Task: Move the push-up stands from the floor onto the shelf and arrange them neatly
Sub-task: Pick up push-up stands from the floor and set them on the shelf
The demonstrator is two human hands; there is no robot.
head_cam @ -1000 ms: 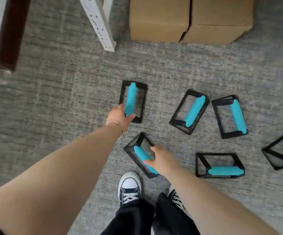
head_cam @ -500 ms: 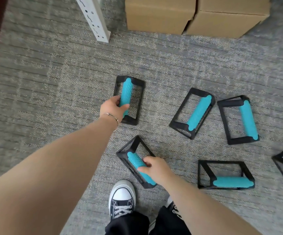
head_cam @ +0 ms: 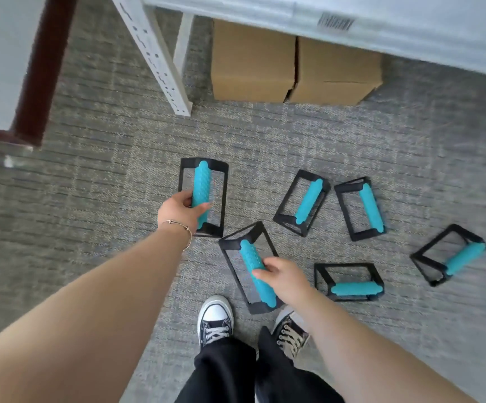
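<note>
No text, brand or number can be read. A barcode sticker (head_cam: 335,23) is seen on the front edge of the shelf (head_cam: 416,33), but its bars are blurred and no digits can be made out.

Six push-up stands (head_cam: 308,203) (black frames, ribbed teal grips) spread over the grey floor (head_cam: 90,199) below the shelf (head_cam: 381,21). The left hand (head_cam: 177,210) grips the leftmost stand (head_cam: 202,181), the right hand (head_cam: 285,274) the nearest stand (head_cam: 247,254). Loose rightward: middle stand (head_cam: 305,209), neighbour stand (head_cam: 371,209), front stand (head_cam: 355,288), far-right stand (head_cam: 463,258).
</note>
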